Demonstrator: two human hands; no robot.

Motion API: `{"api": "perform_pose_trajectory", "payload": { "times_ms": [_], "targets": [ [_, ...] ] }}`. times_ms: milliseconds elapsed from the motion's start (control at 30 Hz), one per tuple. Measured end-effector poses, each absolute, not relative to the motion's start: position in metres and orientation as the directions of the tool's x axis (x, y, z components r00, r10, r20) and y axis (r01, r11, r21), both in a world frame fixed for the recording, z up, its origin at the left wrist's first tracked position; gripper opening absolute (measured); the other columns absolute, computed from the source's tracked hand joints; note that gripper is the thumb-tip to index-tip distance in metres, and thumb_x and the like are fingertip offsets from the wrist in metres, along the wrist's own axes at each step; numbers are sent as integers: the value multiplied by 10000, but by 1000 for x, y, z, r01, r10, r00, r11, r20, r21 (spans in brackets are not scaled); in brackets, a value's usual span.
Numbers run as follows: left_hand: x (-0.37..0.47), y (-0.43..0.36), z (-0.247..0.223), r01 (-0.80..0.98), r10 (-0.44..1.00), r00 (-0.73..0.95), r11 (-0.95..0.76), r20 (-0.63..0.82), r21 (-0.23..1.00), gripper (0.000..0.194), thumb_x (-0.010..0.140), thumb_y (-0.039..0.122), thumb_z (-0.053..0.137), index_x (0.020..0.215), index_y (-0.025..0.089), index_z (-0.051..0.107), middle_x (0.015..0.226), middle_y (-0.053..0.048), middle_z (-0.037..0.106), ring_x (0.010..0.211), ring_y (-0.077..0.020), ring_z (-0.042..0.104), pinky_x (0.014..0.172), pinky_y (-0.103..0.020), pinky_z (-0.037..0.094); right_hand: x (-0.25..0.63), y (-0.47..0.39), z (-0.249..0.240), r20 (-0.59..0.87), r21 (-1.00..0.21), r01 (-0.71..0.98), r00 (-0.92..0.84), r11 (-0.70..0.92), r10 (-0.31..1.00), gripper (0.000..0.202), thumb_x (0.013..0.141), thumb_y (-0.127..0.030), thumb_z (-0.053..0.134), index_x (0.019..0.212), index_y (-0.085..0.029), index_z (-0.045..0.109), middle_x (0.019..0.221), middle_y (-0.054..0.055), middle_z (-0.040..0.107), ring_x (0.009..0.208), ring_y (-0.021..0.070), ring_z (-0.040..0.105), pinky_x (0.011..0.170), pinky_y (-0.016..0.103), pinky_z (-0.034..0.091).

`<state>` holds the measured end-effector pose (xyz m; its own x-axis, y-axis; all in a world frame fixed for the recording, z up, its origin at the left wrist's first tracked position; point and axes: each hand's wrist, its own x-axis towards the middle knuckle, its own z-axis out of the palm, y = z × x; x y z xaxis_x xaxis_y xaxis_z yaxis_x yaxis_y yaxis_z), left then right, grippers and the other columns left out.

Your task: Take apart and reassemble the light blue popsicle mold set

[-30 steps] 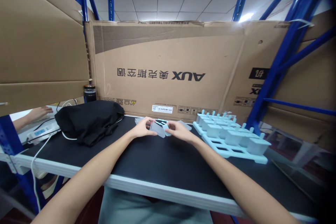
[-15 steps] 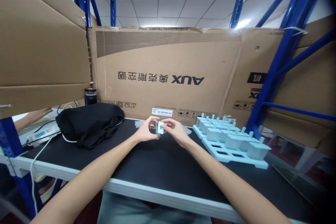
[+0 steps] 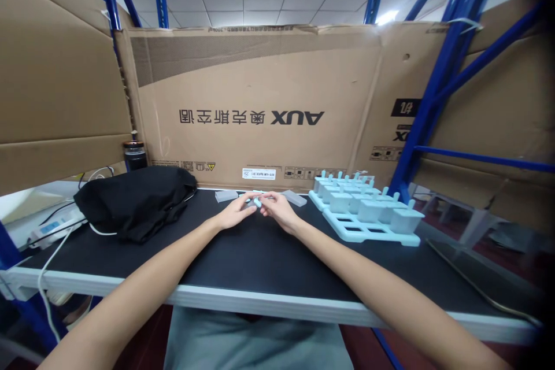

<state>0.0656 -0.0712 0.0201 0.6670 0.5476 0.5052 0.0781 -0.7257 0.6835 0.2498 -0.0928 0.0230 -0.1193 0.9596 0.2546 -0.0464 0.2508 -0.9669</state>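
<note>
My left hand and my right hand meet over the middle of the black table top. Between their fingertips is a small popsicle mould with a light blue lid, mostly covered by the fingers. My left fingers are curled round the mould's cup side, while my right fingers grip the lid. Behind my left hand a translucent mould cup lies on the table, and another clear cup lies behind my right hand. To the right stands a light blue mould rack bearing several lidded popsicle moulds.
A black cloth bundle lies at the left, with a dark bottle behind it. A white power strip and cables are beside it. Cardboard walls the back; a flat dark panel lies at the right.
The lid and cup have turned between my hands, and the lid's handle now faces me. My fingers cover more of the mould. The view has shifted, and the person's arm at far left is gone.
</note>
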Motion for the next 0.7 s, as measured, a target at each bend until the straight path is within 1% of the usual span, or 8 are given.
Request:
{"api": "perform_pose_trajectory", "payload": {
  "times_ms": [167, 300, 433, 500, 533, 567, 633, 700],
  "targets": [
    [68, -86, 29, 118, 497, 691, -793, 524, 597, 438, 956, 368, 388, 1373, 236, 375, 1349, -83, 480, 1224, -222, 459, 1049, -374, 327, 240, -102, 26, 193, -977, -122, -171, 173, 966, 205, 786, -324, 622, 889, -196, 500, 603, -7, 600, 550, 108, 583, 501, 219, 451],
    [66, -88, 30, 217, 537, 664, -805, 521, 553, 409, 952, 422, 363, 1291, 209, 445, 1086, -63, 625, 1000, -204, 579, 940, -341, 399, 233, -109, 27, 175, -983, -93, -245, 156, 954, 200, 797, -323, 587, 905, -216, 458, 627, -16, 604, 542, 109, 589, 483, 205, 436],
    [67, -84, 30, 323, 591, 605, -795, 534, 513, 377, 936, 459, 372, 1201, 222, 498, 865, -7, 642, 805, -177, 587, 811, -296, 424, 239, -101, 27, 152, -986, 6, -343, 164, 927, 185, 853, -371, 473, 961, -225, 437, 658, -3, 620, 545, 123, 599, 503, 225, 445],
    [67, -82, 31, 384, 625, 565, -777, 538, 500, 365, 917, 474, 397, 1148, 219, 517, 766, 16, 608, 703, -160, 554, 729, -275, 419, 251, -91, 26, 201, -956, 155, -275, 250, 940, 199, 884, -341, 377, 1028, -219, 441, 712, 16, 635, 575, 131, 602, 548, 254, 465],
    [66, -81, 31, 413, 642, 543, -765, 542, 494, 359, 907, 483, 409, 1116, 216, 527, 720, 27, 578, 662, -152, 529, 695, -267, 410, 258, -85, 26, 263, -901, 293, -214, 319, 941, 225, 890, -313, 347, 1062, -210, 449, 760, 34, 646, 624, 140, 611, 598, 273, 477],
    [64, -80, 32, 438, 657, 521, -754, 546, 490, 354, 899, 492, 417, 1086, 215, 534, 683, 36, 546, 632, -145, 506, 669, -260, 399, 267, -80, 25, 344, -796, 471, -165, 381, 924, 258, 892, -284, 329, 1096, -196, 461, 833, 59, 656, 707, 154, 622, 671, 296, 483],
    [60, -78, 33, 471, 677, 484, -735, 554, 487, 343, 892, 500, 420, 1046, 217, 534, 639, 50, 491, 597, -134, 466, 640, -252, 380, 283, -71, 22, 471, -475, 778, -171, 412, 865, 311, 886, -234, 340, 1145, -158, 494, 1012, 115, 644, 928, 191, 602, 841, 334, 445],
    [55, -74, 33, 483, 687, 461, -726, 562, 490, 323, 892, 492, 418, 1031, 221, 524, 630, 56, 469, 585, -129, 446, 630, -247, 369, 296, -65, 18, 472, -236, 891, -244, 388, 847, 319, 867, -206, 386, 1132, -129, 545, 1127, 146, 611, 1072, 224, 542, 945, 346, 376]
  ]
}}
